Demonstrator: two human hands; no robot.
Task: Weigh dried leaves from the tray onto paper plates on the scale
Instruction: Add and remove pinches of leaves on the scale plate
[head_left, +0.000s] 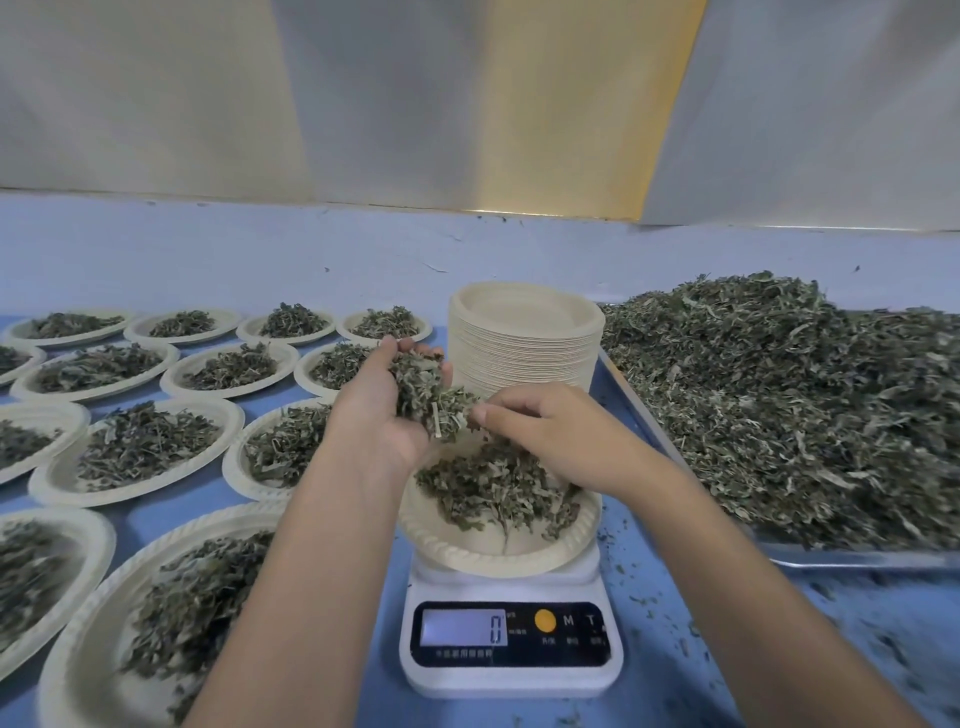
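A white digital scale (511, 642) stands in front of me, its display reading 0. On it rests a paper plate (467, 548) holding a small heap of dried leaves (496, 488). Just above the plate, my left hand (382, 405) is cupped palm up around a handful of dried leaves (423, 387). My right hand (545, 426) pinches at that handful from the right with its fingertips. A metal tray (852, 558) to the right carries a big mound of dried leaves (789, 405).
A tall stack of empty paper plates (524, 338) stands behind the scale. Several filled paper plates (140, 447) cover the blue table (654, 623) to the left. Leaf crumbs lie scattered right of the scale. A pale wall rises behind the table.
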